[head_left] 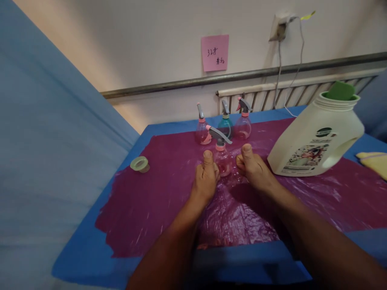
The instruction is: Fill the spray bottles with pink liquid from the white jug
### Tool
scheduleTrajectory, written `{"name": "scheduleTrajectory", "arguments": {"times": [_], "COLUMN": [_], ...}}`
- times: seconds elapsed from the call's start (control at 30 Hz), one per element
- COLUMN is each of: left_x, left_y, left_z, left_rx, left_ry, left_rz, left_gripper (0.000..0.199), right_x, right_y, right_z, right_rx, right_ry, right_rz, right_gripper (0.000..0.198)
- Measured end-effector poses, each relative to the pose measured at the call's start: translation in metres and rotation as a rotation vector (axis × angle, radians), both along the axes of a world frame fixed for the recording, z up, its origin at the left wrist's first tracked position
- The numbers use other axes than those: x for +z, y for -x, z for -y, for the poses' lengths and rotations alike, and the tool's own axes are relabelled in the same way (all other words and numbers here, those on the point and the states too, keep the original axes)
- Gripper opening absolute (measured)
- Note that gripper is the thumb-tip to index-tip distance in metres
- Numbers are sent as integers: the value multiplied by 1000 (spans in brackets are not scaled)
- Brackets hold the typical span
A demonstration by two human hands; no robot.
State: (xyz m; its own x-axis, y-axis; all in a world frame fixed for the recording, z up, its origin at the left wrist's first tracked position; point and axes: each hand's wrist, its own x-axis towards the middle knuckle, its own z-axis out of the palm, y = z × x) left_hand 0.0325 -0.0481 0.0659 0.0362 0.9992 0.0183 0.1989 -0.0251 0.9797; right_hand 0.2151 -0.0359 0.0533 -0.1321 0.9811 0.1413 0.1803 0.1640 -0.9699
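1. Your left hand (205, 177) reaches forward, thumb up, fingers curled into a fist right against or just beside the front spray bottle (224, 166); contact cannot be told.
2. Your right hand (255, 166) mirrors it, thumb raised, fingers clenched, slightly apart from the bottle's other side.
3. Between your fists, that bottle stands upright on the purple sheet (151, 201).
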Motion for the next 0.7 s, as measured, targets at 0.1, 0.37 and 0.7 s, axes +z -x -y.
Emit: {"name": "scheduleTrajectory", "arguments": {"times": [0.1, 0.37, 0.7], "left_x": [-1, -4, -32], "left_y": [1, 10, 0], "left_z": [-1, -5, -20], "left_rx": [6, 141, 267], "left_ry": [-8, -127, -313], "left_rz": [-4, -47, -279], "left_gripper": [90, 88, 59], "right_x": [-3, -4, -8], "right_y": [-2, -3, -4], "right_z": [-2, -7, -6], "right_rx": [-9, -135, -349], "right_ry": [0, -70, -239], "right_rz": [3, 95, 108], "right_gripper": [81, 81, 56]}}
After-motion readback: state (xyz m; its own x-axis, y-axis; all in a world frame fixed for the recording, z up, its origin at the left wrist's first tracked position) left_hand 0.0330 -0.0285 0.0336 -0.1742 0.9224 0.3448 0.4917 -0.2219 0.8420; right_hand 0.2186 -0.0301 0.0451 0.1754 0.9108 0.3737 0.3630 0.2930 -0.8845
